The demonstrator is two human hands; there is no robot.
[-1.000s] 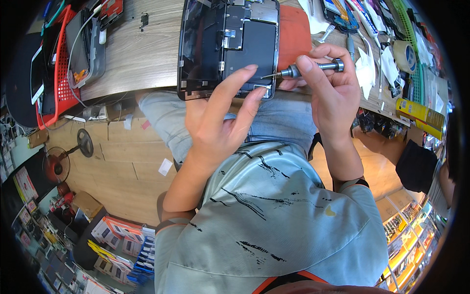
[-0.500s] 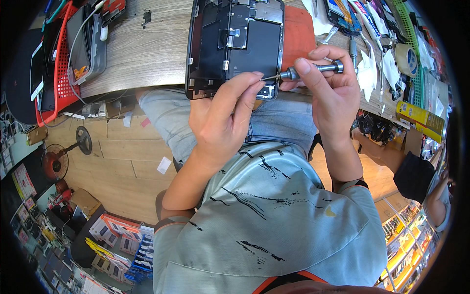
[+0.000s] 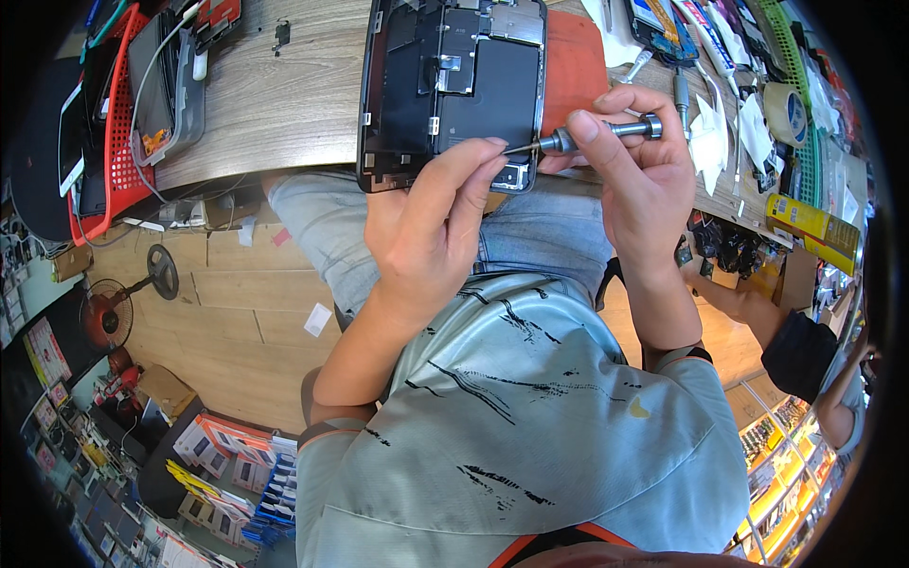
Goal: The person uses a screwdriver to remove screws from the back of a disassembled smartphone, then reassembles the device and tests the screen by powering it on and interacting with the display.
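The tabletop (image 3: 256, 114) carries the opened phone (image 3: 502, 90). Over the phone's lower end, the left-hand grip (image 3: 426, 222) is pinched closed; by its right edge, the right-hand grip (image 3: 646, 185) holds a screwdriver (image 3: 559, 142) crosswise, bit (image 3: 520, 149) reaching that pinch.

At the left of the wood-grain surface (image 3: 265, 114), a red perforated basket (image 3: 120, 166) is placed beside a translucent plastic box (image 3: 192, 115), in which dark flat panels (image 3: 163, 78) are held. At the right, a tape roll (image 3: 786, 115) is set beside a green perforated strip (image 3: 810, 180), and a yellow can (image 3: 812, 232) is placed nearby. Below, a red fan (image 3: 106, 317) and a white paper slip (image 3: 317, 320) are seen over wood-toned flooring (image 3: 222, 364).
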